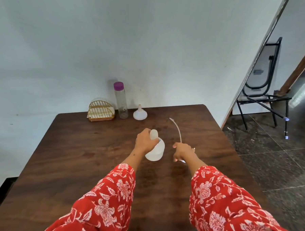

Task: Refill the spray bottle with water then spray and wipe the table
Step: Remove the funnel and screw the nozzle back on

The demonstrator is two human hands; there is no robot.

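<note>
Spray bottle: the white bottle body (155, 149) stands on the worktop (79, 155) near its middle, with its neck open at the top.
Left hand: the left hand (145, 143) comes over the bottle from 9 o'clock, fingers curled round the neck and shoulder, thumb towards the camera; it grips the bottle.
Left arm: the forearm runs from 7 o'clock up to the bottle, wrist bent slightly down, in a red floral sleeve (108, 201).
Spray head: the spray head (182, 161) is mostly hidden in the fist; only a white bit shows below it.
Dip tube: the thin clear dip tube (176, 129) rises out of the fist and curves away towards 11 o'clock, free of the bottle and above the worktop.
Right hand: the right hand (183, 151) is just beside the bottle at its 3 o'clock, apart from it, knuckles up, fingers closed tightly round the spray head.
Right arm: the forearm reaches in from 5 o'clock, in a matching red floral sleeve (231, 207).
Funnel: a white funnel (140, 113) sits mouth-down on the worktop at the bottle's 12 o'clock, near the far edge.
Water bottle: a clear bottle with a purple cap (121, 100) stands upright just beside the funnel, at its 9 o'clock.
Napkin holder: a gold wire holder (101, 110) stands at the far left corner, next to the clear bottle.
Chair: a black metal chair (265, 96) stands on the floor at 2 o'clock, well apart from the worktop.
</note>
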